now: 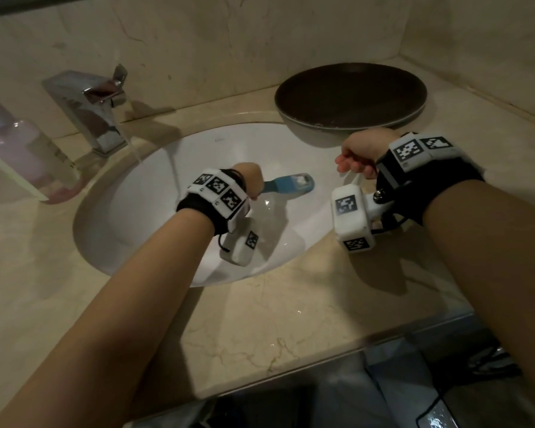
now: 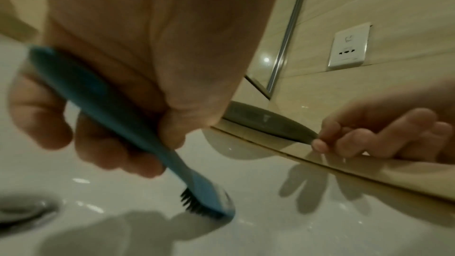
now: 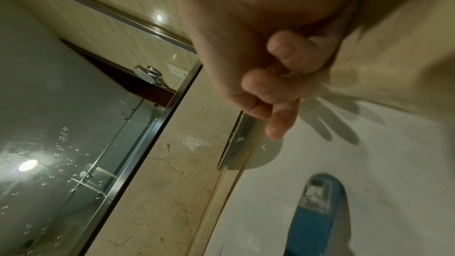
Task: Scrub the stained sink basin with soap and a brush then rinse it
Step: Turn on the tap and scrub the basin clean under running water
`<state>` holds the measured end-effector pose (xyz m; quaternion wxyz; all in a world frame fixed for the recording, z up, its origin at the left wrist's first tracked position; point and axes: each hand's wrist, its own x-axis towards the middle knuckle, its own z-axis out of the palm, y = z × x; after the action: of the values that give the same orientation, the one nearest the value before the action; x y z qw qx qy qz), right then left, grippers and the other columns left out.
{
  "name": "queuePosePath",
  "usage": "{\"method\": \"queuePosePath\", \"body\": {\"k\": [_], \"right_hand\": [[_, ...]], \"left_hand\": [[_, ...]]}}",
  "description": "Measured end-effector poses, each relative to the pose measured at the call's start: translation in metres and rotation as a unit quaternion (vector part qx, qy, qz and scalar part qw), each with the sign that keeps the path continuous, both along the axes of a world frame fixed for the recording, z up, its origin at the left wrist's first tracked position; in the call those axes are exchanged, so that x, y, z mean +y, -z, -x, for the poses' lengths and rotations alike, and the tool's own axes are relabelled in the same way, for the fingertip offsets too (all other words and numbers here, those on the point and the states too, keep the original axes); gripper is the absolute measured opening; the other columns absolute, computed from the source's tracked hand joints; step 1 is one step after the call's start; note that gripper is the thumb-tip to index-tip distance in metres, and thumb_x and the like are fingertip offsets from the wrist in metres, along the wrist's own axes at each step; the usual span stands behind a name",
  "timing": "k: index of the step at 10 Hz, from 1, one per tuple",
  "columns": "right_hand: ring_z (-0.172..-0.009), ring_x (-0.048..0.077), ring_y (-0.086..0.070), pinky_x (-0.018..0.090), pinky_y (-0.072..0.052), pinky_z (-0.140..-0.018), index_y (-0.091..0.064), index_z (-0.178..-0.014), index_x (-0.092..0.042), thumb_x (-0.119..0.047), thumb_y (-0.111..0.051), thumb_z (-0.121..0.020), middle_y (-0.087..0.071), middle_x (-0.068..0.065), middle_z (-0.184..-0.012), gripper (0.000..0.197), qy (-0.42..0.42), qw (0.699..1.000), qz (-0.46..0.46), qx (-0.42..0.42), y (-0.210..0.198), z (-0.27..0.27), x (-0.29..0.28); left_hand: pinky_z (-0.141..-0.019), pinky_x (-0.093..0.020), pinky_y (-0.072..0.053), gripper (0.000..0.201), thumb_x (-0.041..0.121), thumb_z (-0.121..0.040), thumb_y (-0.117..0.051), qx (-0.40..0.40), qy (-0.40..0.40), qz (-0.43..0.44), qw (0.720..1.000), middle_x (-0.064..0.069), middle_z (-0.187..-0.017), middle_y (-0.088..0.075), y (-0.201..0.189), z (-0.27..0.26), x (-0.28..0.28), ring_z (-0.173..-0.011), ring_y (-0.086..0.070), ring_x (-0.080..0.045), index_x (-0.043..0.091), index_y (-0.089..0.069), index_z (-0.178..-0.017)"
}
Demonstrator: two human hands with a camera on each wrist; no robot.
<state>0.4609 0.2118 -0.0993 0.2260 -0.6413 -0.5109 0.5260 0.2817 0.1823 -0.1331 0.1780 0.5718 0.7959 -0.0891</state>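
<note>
A beige marble counter (image 1: 260, 319) carries a white oval sink basin (image 1: 155, 193), set into it below a marble wall. A chrome faucet (image 1: 90, 109) stands at the basin's back left rim and a stream of water (image 1: 136, 149) falls from its spout into the bowl. A dark round tray (image 1: 351, 94) lies on the counter behind the basin's right side, and a translucent pinkish soap bottle (image 1: 22, 152) stands at the far left. Inside the basin, the left hand (image 1: 250, 177) has its fingers curled round the handle of a blue brush (image 1: 288, 184), whose dark bristles (image 2: 197, 204) point down at the white basin wall, touching or almost touching it. The right hand (image 1: 357, 156) hovers over the basin's right rim, fingers loosely curled and holding nothing. The drain (image 2: 22, 211) shows at the bowl's bottom.
</note>
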Motion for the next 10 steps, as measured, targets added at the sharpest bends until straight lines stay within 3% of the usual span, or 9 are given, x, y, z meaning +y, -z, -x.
{"method": "queuePosePath", "body": {"k": [1, 2, 3, 4, 5, 6, 7, 9, 10], "right_hand": [[-0.014, 0.002, -0.033, 0.004, -0.021, -0.023, -0.049, -0.072, -0.003, -0.008, -0.034, -0.096, -0.054, 0.001, -0.032, 0.029, -0.005, 1.000, 0.003, -0.006, -0.001, 0.000, -0.001], [-0.013, 0.002, -0.032, 0.006, -0.020, -0.022, -0.047, -0.071, -0.002, -0.006, -0.033, -0.097, -0.051, 0.001, -0.028, 0.030, -0.015, 1.000, 0.002, 0.001, -0.001, 0.001, -0.001], [-0.014, 0.002, -0.033, 0.005, -0.020, -0.022, -0.048, -0.073, -0.003, -0.006, -0.034, -0.097, -0.054, 0.003, -0.032, 0.028, -0.009, 1.000, -0.002, 0.002, 0.000, 0.000, 0.000], [-0.014, 0.002, -0.034, 0.005, -0.021, -0.023, -0.048, -0.073, -0.004, -0.007, -0.034, -0.097, -0.056, 0.003, -0.038, 0.028, -0.011, 1.000, 0.002, 0.000, 0.000, -0.001, 0.001], [-0.015, 0.002, -0.034, 0.005, -0.022, -0.023, -0.049, -0.075, -0.004, -0.008, -0.035, -0.096, -0.058, 0.005, -0.053, 0.026, -0.011, 1.000, 0.005, -0.004, -0.001, -0.001, 0.001], [-0.015, 0.002, -0.035, 0.006, -0.022, -0.023, -0.049, -0.076, -0.004, -0.008, -0.035, -0.097, -0.054, 0.004, -0.065, 0.026, -0.019, 1.000, 0.013, -0.011, -0.002, -0.001, -0.001], [-0.015, 0.002, -0.036, 0.006, -0.023, -0.022, -0.048, -0.074, -0.003, -0.008, -0.034, -0.098, -0.052, 0.005, -0.067, 0.028, -0.023, 1.000, 0.010, 0.002, -0.003, -0.003, -0.002], [-0.015, 0.001, -0.036, 0.007, -0.022, -0.022, -0.048, -0.074, -0.004, -0.007, -0.034, -0.097, -0.053, 0.004, -0.066, 0.027, -0.025, 1.000, 0.003, -0.013, -0.003, -0.002, -0.002], [-0.015, 0.001, -0.036, 0.006, -0.022, -0.022, -0.048, -0.073, -0.004, -0.007, -0.034, -0.097, -0.053, 0.004, -0.066, 0.027, -0.025, 0.999, 0.001, -0.020, -0.004, -0.002, -0.004]], "left_hand": [[-0.091, -0.038, -0.050, 0.022, 0.009, -0.092, -0.049, 0.001, 0.030, -0.003, 1.000, -0.018, -0.116, -0.065, 0.028, 0.010, 0.025, -0.107, -0.063, -0.033, -0.001, -0.065, -0.103], [-0.090, -0.038, -0.051, 0.025, 0.015, -0.086, -0.058, 0.090, 0.026, -0.050, 0.994, -0.016, -0.110, -0.064, 0.029, 0.030, 0.023, -0.102, -0.062, -0.035, 0.002, -0.063, -0.107], [-0.091, -0.041, -0.050, 0.041, 0.013, -0.086, -0.058, 0.181, 0.016, -0.072, 0.981, -0.020, -0.122, -0.055, 0.016, 0.036, -0.010, -0.110, -0.057, -0.037, -0.001, -0.051, -0.124], [-0.083, -0.039, -0.048, 0.039, 0.011, -0.090, -0.053, 0.223, 0.006, -0.056, 0.973, -0.021, -0.124, -0.052, 0.009, 0.044, -0.028, -0.108, -0.055, -0.035, -0.001, -0.048, -0.126], [-0.086, -0.039, -0.049, 0.015, 0.008, -0.090, -0.051, 0.149, -0.006, -0.093, 0.984, -0.019, -0.113, -0.060, 0.001, 0.048, -0.012, -0.099, -0.058, -0.035, 0.004, -0.057, -0.103], [-0.087, -0.039, -0.046, 0.025, 0.010, -0.095, -0.046, 0.112, 0.037, -0.125, 0.985, -0.019, -0.115, -0.062, 0.001, 0.032, 0.018, -0.106, -0.059, -0.035, 0.002, -0.061, -0.113], [-0.086, -0.039, -0.047, 0.030, 0.007, -0.098, -0.039, 0.149, 0.048, -0.152, 0.976, -0.018, -0.118, -0.060, 0.001, 0.020, 0.027, -0.109, -0.058, -0.035, 0.000, -0.059, -0.118], [-0.087, -0.041, -0.048, 0.026, 0.003, -0.096, -0.041, 0.188, -0.089, -0.133, 0.969, -0.017, -0.119, -0.061, 0.014, 0.066, 0.017, -0.111, -0.058, -0.033, 0.000, -0.062, -0.112], [-0.086, -0.039, -0.048, 0.026, 0.005, -0.094, -0.043, 0.172, -0.073, -0.140, 0.972, -0.017, -0.117, -0.062, 0.010, 0.057, 0.021, -0.110, -0.059, -0.033, 0.000, -0.061, -0.111]]}}
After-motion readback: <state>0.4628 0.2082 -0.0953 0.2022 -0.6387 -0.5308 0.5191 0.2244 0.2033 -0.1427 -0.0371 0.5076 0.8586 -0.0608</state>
